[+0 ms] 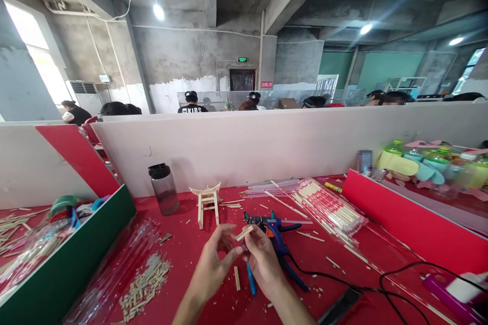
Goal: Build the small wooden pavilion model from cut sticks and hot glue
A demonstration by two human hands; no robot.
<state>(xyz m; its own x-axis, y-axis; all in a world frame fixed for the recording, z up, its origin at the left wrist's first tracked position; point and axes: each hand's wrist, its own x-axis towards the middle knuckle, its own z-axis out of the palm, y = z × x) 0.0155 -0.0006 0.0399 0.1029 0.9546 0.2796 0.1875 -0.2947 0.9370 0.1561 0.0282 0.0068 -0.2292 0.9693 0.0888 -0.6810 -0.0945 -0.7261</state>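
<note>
My right hand (263,254) is closed, pinching a short bundle of pale wooden sticks (244,234) between thumb and fingers. My left hand (219,254) curves beside the bundle's left end, its thumb and fingers apart; whether a fingertip touches the wood I cannot tell. Just behind the hands lies a blue glue gun (280,238), partly hidden by my right hand. Beyond my left hand stands a small wooden stick structure (208,204) with legs and a curved top. Below the hands are another short stick piece (237,278) and a blue-handled tool (250,279), its upper part covered.
A pile of cut stick pieces (147,284) lies front left, near clear plastic wrappers (118,254). A dark bottle (163,189) stands at the back. Packaged sticks (330,205) and a black cable (343,280) are to the right. Green (76,264) and red dividers (415,223) flank the table.
</note>
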